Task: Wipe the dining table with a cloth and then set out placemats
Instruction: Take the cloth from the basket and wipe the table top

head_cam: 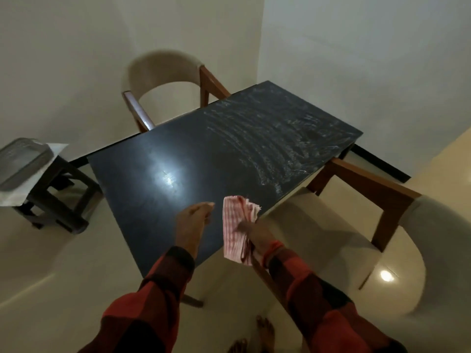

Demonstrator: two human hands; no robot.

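Observation:
A dark stone dining table fills the middle of the view, with pale wipe streaks on its far right half. My right hand grips a red-and-white checked cloth over the table's near right edge. My left hand hovers just left of the cloth above the near part of the tabletop, fingers loosely curled and holding nothing. Both arms wear red-and-black checked sleeves. I see no placemats on the table.
A cream chair with wooden arms stands at the far side. Another chair is at the right. A dark stool at the left carries a grey tray on white sheets. Walls close off the far side.

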